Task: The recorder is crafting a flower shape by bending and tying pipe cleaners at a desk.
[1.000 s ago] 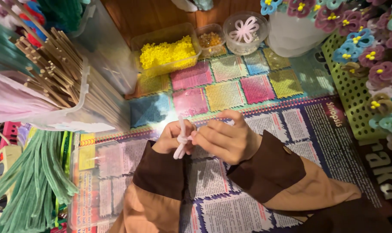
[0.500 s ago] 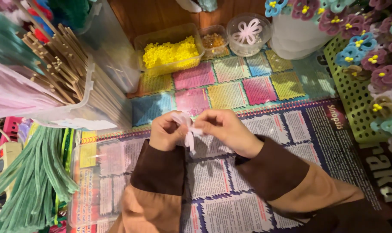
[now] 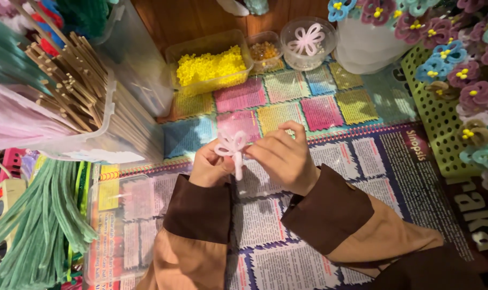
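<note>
Printed sheets covered the surface (image 3: 362, 161), with a tub of yellow bits (image 3: 211, 64) behind. Both hands had lifted slightly since a second before; the left hand (image 3: 211, 164) and right hand (image 3: 284, 156) pinched the pale pink looped flower (image 3: 231, 147) between their fingers, its loops now spread wider.

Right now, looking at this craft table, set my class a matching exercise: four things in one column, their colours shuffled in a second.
Things:
1. Beads in the rectangular tub
2. Looped flower in both hands
3. Bundle of fuzzy stems
4. Sleeve cuffs

Colours:
A. green
B. dark brown
C. yellow
D. pale pink

Pairs: 1-C, 2-D, 3-A, 4-B
</note>
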